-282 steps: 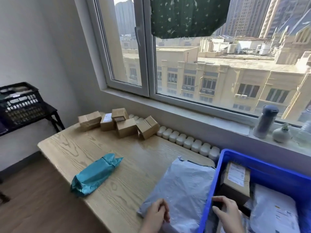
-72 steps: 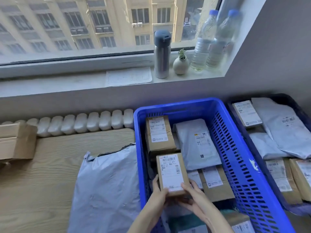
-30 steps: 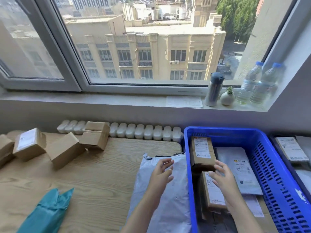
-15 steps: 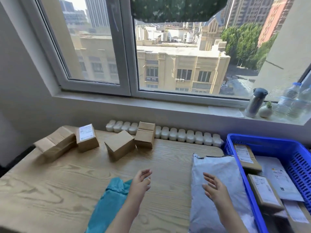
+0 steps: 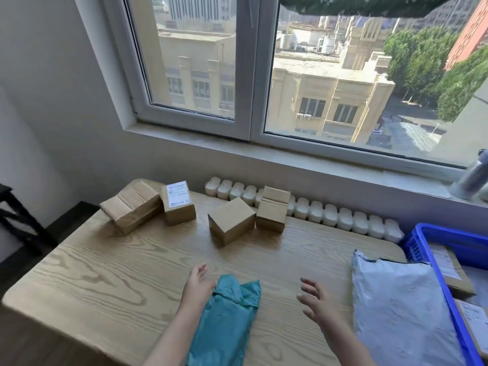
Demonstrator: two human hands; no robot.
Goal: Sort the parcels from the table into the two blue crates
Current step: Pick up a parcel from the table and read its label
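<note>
— Where are the hands?

— The left grip [image 5: 198, 283] has its fingers loose and spread, at the upper left corner of the teal parcel [image 5: 227, 320]. I cannot tell whether it presses the parcel or only brushes it. The right grip [image 5: 315, 299] is spread too, holds nothing, and sits just right of that parcel.

— What could spoil the pickup?

— The teal parcel is a soft, crumpled bag (probably slick film). Taken by one corner it may sag, slip out, or drag across the worktop [image 5: 105, 281] toward the near edge on the wrist side of both grips. A hold from both sides looks safer.

— And the other parcels?

— The grey mailer [image 5: 396, 299] lies just right of the right grip, with its far edge against the blue crate [image 5: 449, 236]. A careless sweep that way could catch and shove it. The four cardboard boxes [image 5: 231, 220] stand well beyond both grips, packed close with some touching, so a hasty reach might knock one into its neighbour.

— And the sorting?

— Only one crate shows, beyond the right grip. The second is out of view, so a parcel could land in the wrong crate.
</note>
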